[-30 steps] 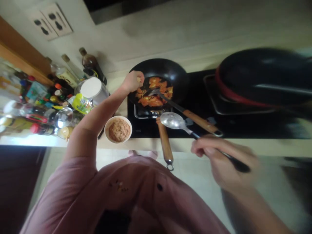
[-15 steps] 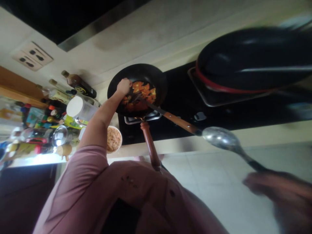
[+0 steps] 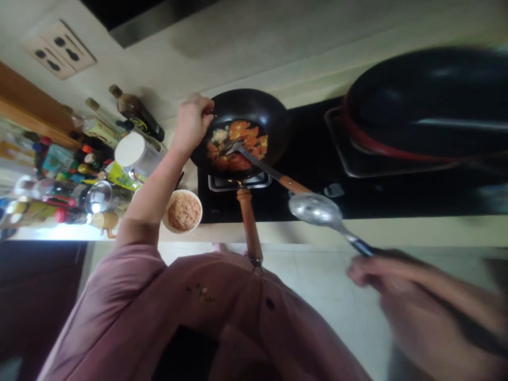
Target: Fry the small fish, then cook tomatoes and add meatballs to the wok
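Note:
My left hand [image 3: 193,123], fingers bent together, is over the left rim of the wok [image 3: 254,100]; whether it pinches anything is hidden. In the wok lie orange-red cooked pieces [image 3: 246,135] and a pale chopped clump [image 3: 220,135]. A spatula [image 3: 291,184] with a wooden handle leans in the wok, its metal head among the food. On the right, my right hand [image 3: 377,272], blurred, is closed round the black handle of a large metal spoon [image 3: 315,208]. That spoon's bowl is in front of the end of the spatula's handle.
The wok's wooden handle [image 3: 250,225] points toward my body. At its left stands a bowl of pinkish-brown food [image 3: 183,211]. A white-lidded jar [image 3: 130,150] and several bottles crowd the left counter. A large dark pan [image 3: 428,100] sits on the right burner.
My left hand has lifted from the food toward the wok's left rim. A pale clump now shows in the wok. The right hand has brought the spoon leftward, and the view has shifted.

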Available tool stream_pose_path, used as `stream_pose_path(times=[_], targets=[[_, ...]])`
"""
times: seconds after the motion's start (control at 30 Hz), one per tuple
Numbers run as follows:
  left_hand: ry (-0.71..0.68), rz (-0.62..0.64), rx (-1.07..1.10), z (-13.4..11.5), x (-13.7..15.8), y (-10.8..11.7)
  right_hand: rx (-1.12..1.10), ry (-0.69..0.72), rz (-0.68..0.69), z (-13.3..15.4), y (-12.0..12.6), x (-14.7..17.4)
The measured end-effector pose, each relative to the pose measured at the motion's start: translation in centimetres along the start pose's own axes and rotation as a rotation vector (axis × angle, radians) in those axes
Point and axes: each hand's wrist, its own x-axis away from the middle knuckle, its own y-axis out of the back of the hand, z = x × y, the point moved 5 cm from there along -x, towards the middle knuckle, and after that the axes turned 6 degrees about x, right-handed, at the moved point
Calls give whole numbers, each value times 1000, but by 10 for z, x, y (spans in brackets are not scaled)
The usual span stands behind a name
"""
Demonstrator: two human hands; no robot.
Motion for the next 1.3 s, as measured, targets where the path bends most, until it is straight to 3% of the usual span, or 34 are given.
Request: stream_pose_path(times=[0.1,0.23,0.37,0.53,0.63,0.73,1.0,1.3], targets=[[-24,-77,101,-13,80,29,-208,142,209,24,-39,-12],[190,-39,106,15,190,35,-403,197,409,29,-91,-17],[477,-20,42,58,279,36,-311,187,571,40,-148,-22],[741,-243,287,84,347,24,-114,419,768,69,-232,-23],[883,-388,444,99,367,8,13,445,824,69,-270,-27],[915,-469,573,106,374,-3,81,443,850,65,-291,-29],[904,-427,830,103,381,-20,197,483,875,50,-331,-21],[891,-392,860,94,376,-21,262,660,936,54,-343,-6]])
